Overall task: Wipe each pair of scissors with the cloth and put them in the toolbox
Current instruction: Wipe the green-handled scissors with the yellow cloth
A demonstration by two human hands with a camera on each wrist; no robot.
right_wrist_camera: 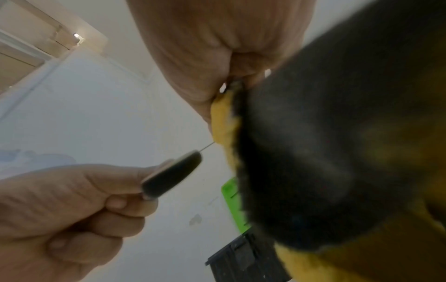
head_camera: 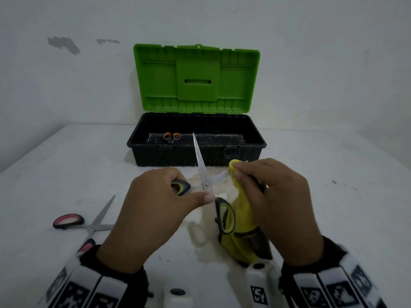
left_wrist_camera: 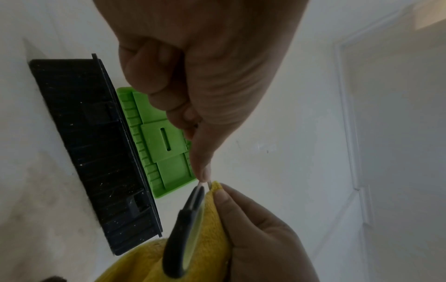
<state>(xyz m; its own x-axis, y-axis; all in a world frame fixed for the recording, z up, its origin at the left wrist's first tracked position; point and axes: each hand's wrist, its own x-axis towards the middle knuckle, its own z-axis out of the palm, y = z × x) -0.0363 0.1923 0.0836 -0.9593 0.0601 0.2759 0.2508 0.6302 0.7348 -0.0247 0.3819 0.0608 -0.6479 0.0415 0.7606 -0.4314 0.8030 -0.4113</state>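
Observation:
My left hand (head_camera: 162, 203) grips the upper handle of green-and-black scissors (head_camera: 205, 185), which are spread wide; one blade points up toward the toolbox. My right hand (head_camera: 266, 192) pinches a yellow cloth (head_camera: 242, 214) around the other blade near its tip. The cloth hangs down behind the lower handle loop (head_camera: 225, 218). In the left wrist view the handle (left_wrist_camera: 183, 238) lies against the cloth (left_wrist_camera: 212, 229). The right wrist view has the cloth (right_wrist_camera: 224, 122) close up and the left hand (right_wrist_camera: 72, 200) holding a handle (right_wrist_camera: 171, 175). The black toolbox (head_camera: 196, 152) stands open behind, green lid (head_camera: 196, 78) upright.
Orange-handled scissors (head_camera: 171, 137) lie inside the toolbox at its left. Pink-and-black scissors (head_camera: 89, 225) lie spread on the white table (head_camera: 333, 207) at the front left, partly under my left wrist. A wall stands right behind the toolbox.

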